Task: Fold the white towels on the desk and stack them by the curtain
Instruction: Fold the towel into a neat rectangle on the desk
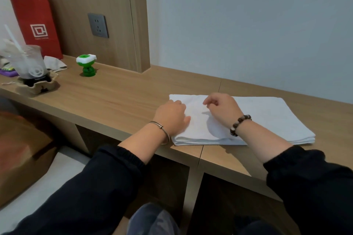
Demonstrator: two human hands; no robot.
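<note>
The white towel (267,118) lies folded at the tabletop's (114,101) front edge, my left grip (171,115) resting released on its left end, my right grip (221,108) loose and empty just above; folding looks done, so next comes lifting it whole

Red bag (36,23): square logo; small print illegible

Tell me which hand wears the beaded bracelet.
The right hand, over the towel: dark beads ring its wrist. The left hand, at the towel's left edge, wears a thin metal bangle instead.
</note>
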